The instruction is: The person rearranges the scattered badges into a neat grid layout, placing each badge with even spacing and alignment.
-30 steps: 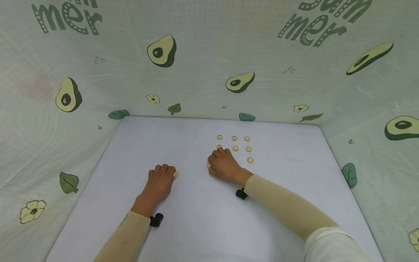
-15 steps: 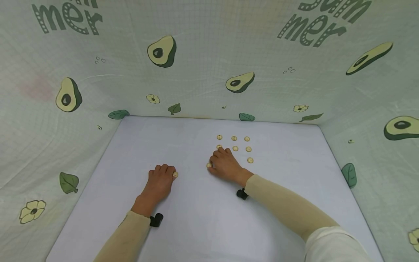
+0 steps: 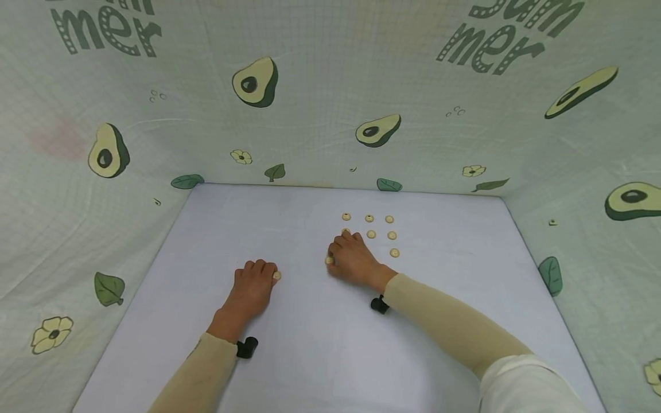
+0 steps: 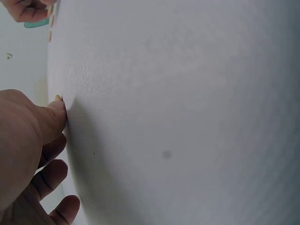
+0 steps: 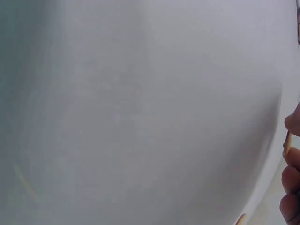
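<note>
My left hand (image 3: 253,288) rests on the white table and pinches a small pale yellow button (image 3: 277,275) at its thumb side. In the left wrist view, only an edge of this button (image 4: 58,98) shows by the thumb, while the other fingers curl loosely. Further right and farther away, my right hand (image 3: 353,260) holds another button (image 3: 329,260) between thumb and finger. The right wrist view shows that button (image 5: 287,142) edge-on between the fingertips. A partly covered button (image 3: 345,230) lies just beyond the right hand's knuckles.
Several matching buttons lie in rows beyond and right of the right hand, among them a far middle button (image 3: 369,218) and a nearer right-hand button (image 3: 395,252). A cloth with avocado prints (image 3: 310,155) hangs along the back and both sides of the table (image 3: 310,355).
My right hand has shifted very slightly, with its button edging a little left. The left hand and the buttons on the table keep their places.
</note>
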`<state>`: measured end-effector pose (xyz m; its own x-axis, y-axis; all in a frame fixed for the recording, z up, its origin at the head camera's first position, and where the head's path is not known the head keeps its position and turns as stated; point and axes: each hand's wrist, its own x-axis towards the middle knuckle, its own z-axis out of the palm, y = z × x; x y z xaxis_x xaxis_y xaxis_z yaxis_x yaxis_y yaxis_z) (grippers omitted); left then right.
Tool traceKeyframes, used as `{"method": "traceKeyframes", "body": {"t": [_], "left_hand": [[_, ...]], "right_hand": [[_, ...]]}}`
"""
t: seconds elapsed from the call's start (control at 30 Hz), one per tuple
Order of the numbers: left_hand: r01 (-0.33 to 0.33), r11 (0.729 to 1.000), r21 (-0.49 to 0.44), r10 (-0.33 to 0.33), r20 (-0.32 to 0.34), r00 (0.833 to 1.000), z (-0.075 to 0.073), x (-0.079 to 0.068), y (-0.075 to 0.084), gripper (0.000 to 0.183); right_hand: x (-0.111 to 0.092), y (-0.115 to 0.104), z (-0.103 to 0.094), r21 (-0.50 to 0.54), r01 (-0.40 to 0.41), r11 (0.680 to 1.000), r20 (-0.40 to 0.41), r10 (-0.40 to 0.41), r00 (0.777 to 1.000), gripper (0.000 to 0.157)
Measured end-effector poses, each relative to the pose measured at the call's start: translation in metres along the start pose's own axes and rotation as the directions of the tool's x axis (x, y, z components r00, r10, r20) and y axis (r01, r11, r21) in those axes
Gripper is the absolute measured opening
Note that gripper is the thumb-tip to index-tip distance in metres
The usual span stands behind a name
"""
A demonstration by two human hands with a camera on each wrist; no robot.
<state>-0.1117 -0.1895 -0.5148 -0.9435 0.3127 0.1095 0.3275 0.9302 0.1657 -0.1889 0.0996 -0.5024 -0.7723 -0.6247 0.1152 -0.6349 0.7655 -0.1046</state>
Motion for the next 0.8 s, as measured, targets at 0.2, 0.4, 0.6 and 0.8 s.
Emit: {"method": "traceKeyframes", "body": {"t": [0.2, 0.4, 0.6, 0.8], "left_hand": [[0.006, 1.0, -0.003, -0.006, 0.009, 1.0, 0.0, -0.001, 0.0, 0.022], [0.005, 1.0, -0.008, -0.005, 0.005, 1.0, 0.001, 0.0, 0.0, 0.022], [-0.007, 1.0, -0.005, 0.007, -0.015, 1.0, 0.003, -0.001, -0.001, 0.022], [-0.004, 1.0, -0.003, 0.004, -0.013, 1.0, 0.002, -0.001, -0.001, 0.022]], "right_hand": [[-0.001, 0.004, -0.004, -0.053, -0.003, 0.999, 0.0, 0.003, 1.0, 0.022], [-0.012, 0.016, -0.006, -0.041, -0.031, 0.999, -0.009, 0.03, 0.999, 0.023], [-0.027, 0.033, -0.009, -0.027, -0.07, 0.997, -0.027, 0.069, 0.997, 0.023], [-0.044, 0.054, -0.015, -0.005, -0.131, 0.991, -0.021, 0.131, 0.991, 0.023]]}}
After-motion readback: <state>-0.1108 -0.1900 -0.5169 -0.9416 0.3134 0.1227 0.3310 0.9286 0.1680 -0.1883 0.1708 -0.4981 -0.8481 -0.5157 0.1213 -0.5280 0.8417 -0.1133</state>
